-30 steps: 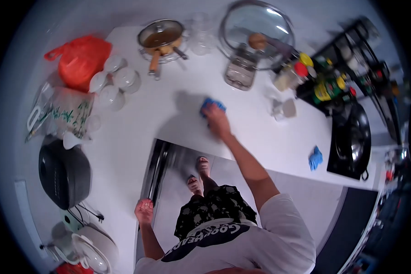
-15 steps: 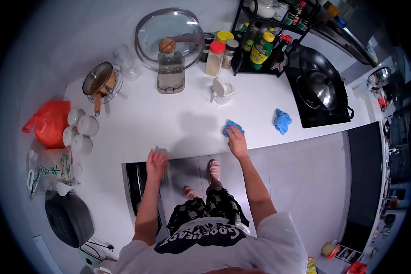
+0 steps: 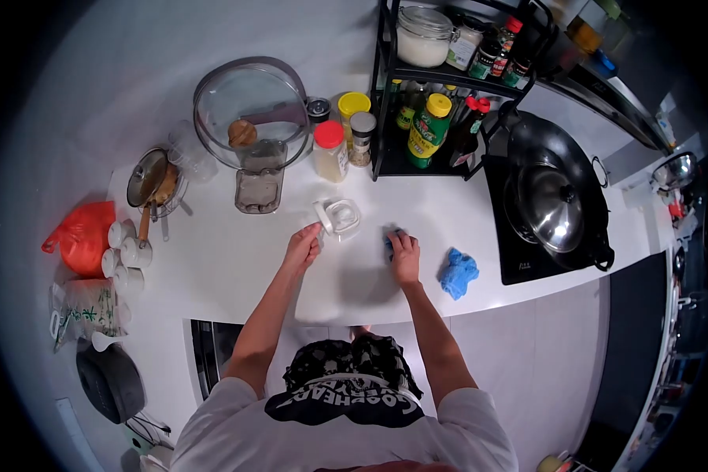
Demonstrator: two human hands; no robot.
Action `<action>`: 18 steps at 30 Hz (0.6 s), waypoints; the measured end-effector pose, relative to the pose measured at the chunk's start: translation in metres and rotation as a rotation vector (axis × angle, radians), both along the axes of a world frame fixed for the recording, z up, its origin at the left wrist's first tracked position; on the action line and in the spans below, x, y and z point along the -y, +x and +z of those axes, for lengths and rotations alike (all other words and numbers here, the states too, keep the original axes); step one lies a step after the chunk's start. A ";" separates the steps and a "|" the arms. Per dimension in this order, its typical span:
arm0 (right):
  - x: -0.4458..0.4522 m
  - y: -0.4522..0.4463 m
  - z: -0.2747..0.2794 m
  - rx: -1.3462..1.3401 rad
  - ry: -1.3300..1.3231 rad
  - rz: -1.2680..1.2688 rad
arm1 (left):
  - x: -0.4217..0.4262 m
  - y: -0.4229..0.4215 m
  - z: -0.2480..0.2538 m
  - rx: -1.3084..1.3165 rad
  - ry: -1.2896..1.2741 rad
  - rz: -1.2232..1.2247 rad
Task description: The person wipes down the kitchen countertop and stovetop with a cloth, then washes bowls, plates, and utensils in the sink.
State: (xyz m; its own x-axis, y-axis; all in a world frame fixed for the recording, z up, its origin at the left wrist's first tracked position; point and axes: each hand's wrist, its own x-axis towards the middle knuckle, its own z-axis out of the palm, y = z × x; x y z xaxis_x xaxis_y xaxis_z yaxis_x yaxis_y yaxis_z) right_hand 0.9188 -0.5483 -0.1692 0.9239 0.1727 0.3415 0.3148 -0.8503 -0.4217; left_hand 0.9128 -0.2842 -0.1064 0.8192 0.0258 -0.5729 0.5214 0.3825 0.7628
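Note:
My left hand [image 3: 303, 247] is closed with its fingertips at the white lid [image 3: 322, 215] of a small clear container [image 3: 342, 219] on the white counter [image 3: 346, 287]. To its right, my right hand [image 3: 404, 256] is closed over a blue cloth [image 3: 389, 242], which is mostly hidden beneath the fingers. A second blue cloth [image 3: 458, 273] lies crumpled on the counter, right of my right hand and left of the black cooktop.
Behind are an egg carton [image 3: 259, 190], a glass lid [image 3: 252, 110], a red-capped jar [image 3: 330, 153] and a black rack [image 3: 433, 75] of bottles. A wok [image 3: 554, 149] sits right; white jars [image 3: 136, 253] and a red bag [image 3: 86, 238] stand left.
The view has shifted rightward along the counter. My left hand has moved from the counter's front edge to the small container's lid. My right hand, with the cloth, is now farther back from the edge.

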 end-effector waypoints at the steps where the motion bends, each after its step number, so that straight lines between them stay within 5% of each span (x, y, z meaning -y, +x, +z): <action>1: 0.002 0.003 0.001 -0.014 0.005 0.016 | 0.007 0.005 -0.001 0.010 0.129 0.007; 3: 0.005 0.006 0.000 -0.018 0.014 0.049 | 0.019 0.013 -0.002 0.033 0.391 0.020; 6: 0.007 0.007 -0.008 -0.032 0.023 0.045 | 0.025 0.014 0.014 0.036 0.378 -0.030; 14: 0.012 0.006 -0.013 -0.039 0.103 0.075 | 0.021 0.006 0.006 0.158 0.220 -0.314; 18: 0.014 0.007 -0.013 0.010 0.112 0.101 | 0.042 0.018 0.055 0.107 0.046 -0.327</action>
